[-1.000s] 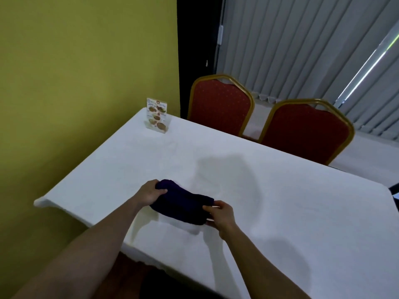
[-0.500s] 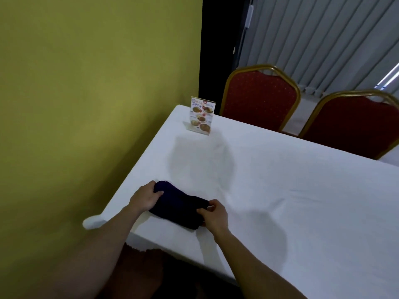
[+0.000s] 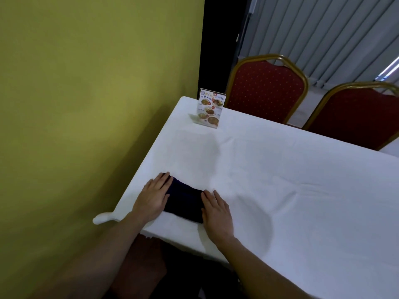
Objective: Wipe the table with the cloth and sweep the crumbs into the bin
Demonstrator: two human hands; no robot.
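A dark navy cloth (image 3: 183, 199), folded into a soft, thick oblong pad, lies flat on the table (image 3: 280, 190) near its front left corner. The table is covered with a smooth white fabric cloth that shows a few shallow creases and ripples to the right of the hands, and its corner hangs in a small rounded fold beside the wall.

The left hand (image 3: 153, 196) lies palm down on the left end of the navy cloth, its fingers (image 3: 165, 180) straight and close together, reaching over the cloth's far left corner. The right hand (image 3: 216, 209) lies palm down at the cloth's right end, fingers straight and flat, partly on the cloth's edge and partly on the white fabric. Neither hand curls round the cloth; both press on it with flat fingers. Bare forearms run from the lower edge of the view to the hands.

At the far left corner of the table stands an upright rectangular menu card (image 3: 210, 110) in a clear glossy holder, printed with pictures of food. Behind the table are two chairs (image 3: 266, 87) with dotted red upholstered backs and arched gold metal frames. A matte yellow-green wall (image 3: 86, 93) runs along the table's left side, and grey vertical blinds (image 3: 323, 29) hang in ridged strips at the back.
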